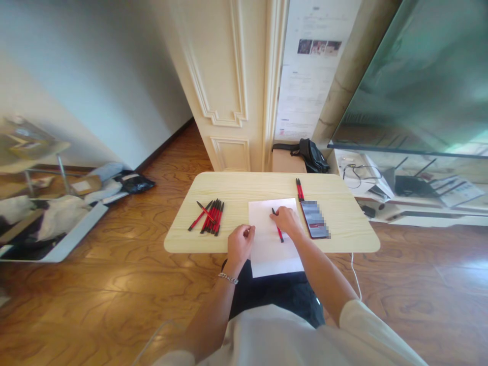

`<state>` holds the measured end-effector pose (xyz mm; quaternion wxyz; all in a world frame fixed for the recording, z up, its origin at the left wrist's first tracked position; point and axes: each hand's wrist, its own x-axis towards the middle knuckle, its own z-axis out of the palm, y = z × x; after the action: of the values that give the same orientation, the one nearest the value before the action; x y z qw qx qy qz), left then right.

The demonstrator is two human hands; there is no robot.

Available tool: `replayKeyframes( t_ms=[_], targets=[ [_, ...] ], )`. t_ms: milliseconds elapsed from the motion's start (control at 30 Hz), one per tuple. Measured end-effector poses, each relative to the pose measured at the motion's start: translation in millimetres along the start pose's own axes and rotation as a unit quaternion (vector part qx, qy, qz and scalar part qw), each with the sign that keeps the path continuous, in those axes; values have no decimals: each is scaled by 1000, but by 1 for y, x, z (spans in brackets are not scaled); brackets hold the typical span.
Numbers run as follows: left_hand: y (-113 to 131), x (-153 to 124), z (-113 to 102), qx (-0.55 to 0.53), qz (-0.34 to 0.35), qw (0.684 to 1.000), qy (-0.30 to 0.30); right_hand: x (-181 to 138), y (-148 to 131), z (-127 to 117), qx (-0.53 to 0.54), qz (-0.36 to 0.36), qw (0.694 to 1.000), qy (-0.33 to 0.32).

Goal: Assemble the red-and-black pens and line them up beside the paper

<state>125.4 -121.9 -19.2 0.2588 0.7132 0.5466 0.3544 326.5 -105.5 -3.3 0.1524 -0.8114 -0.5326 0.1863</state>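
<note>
Wood table point(236, 190) held white paper point(272, 254). Right hand point(286, 221) sat on paper, fingers pinched round red pen point(281, 235). Left hand point(239, 244) curled at paper's left edge; grip unclear. Steadying paper seemed wise.

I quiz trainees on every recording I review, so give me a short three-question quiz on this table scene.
1. True or false: the right hand holds a red pen over the white paper.
2. Where does the pile of pens lie on the table? A: left of the paper. B: right of the paper. C: on top of the paper.
3. What dark flat thing lies just right of the paper?
Key: 1 true; 2 A; 3 the phone.
</note>
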Motion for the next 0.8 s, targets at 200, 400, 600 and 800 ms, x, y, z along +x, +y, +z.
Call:
replayKeyframes(
  t_ms=[200, 400, 600, 800],
  targets=[
    [27, 4, -2, -110, -3, 991, -78, -11, 8, -8, 277, -25, 960, -21],
    [51, -5, 23, -371, -90, 901, -206, -46, 4, -11, 526, -62, 844, -85],
    [60, -15, 38, -441, -161, 870, -147, -55, -7, -12, 552, -33, 833, -26],
    [63, -19, 40, -432, -137, 887, -92, -58, -25, -5, 530, -16, 847, 45]
  ],
)
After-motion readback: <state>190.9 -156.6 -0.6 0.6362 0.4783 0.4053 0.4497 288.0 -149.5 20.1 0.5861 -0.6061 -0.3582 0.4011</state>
